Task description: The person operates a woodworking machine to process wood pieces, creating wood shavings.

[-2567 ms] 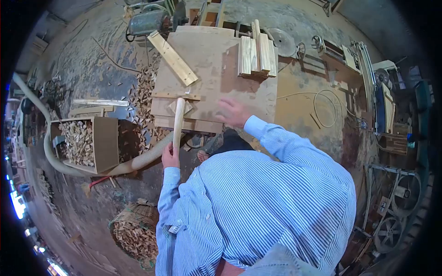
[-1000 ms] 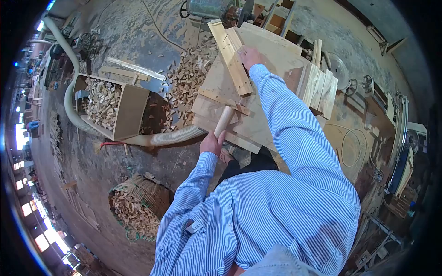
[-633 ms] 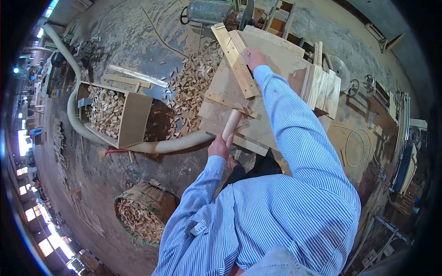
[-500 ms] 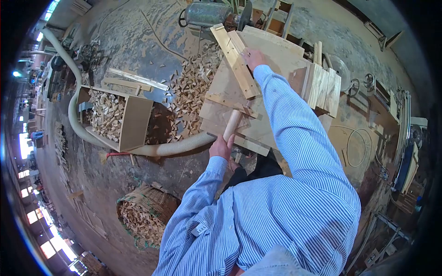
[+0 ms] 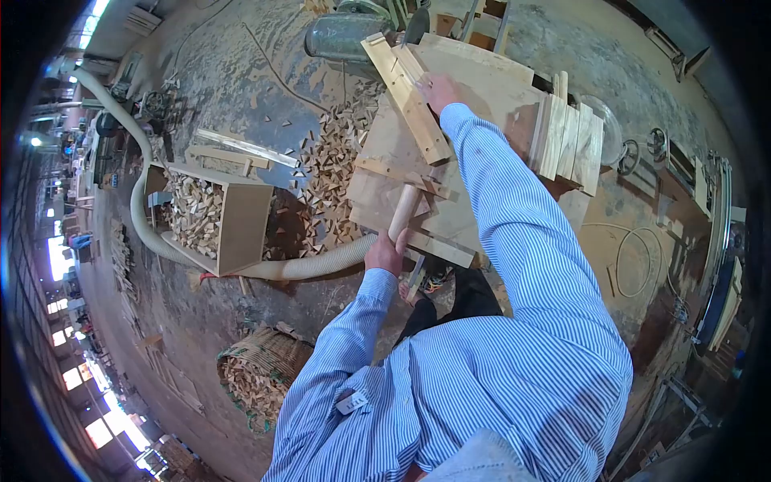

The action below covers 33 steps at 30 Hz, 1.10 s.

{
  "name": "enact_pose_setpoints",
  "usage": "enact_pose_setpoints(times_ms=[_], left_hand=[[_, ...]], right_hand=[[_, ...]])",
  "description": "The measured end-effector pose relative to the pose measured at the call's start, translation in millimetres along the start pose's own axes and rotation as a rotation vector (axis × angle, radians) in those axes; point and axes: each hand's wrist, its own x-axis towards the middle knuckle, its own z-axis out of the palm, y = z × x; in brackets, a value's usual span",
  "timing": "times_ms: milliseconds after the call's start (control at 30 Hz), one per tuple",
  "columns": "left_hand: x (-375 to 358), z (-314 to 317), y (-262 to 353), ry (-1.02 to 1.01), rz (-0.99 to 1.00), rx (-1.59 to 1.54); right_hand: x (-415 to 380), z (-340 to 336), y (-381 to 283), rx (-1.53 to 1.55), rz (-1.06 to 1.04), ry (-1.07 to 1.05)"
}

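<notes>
Up by the worktable's [image 5: 490,84] far end, the right hand [image 5: 439,92] has shifted from the near part to a short strip [image 5: 410,63] beside the long plank [image 5: 409,104]; can't tell if it's gripping. Left hand [image 5: 385,252] is still wrapped round the pale rod [image 5: 404,210], at the near edge. So I'd say both hands are busy now.
</notes>
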Motion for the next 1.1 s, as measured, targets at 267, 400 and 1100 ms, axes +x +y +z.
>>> enact_pose_setpoints(times_ms=[267,400,1100], left_hand=[[22,3,18,0.037,0.027,0.019],[18,11,9,0.105,0.094,-0.013],[-51,-10,-42,-0.029,0.000,-0.006]], right_hand=[[20,-15,4,-0.001,-0.047,0.074],[5,-16,6,-0.041,-0.058,0.098],[-77,17,-26,0.015,0.061,0.138]])
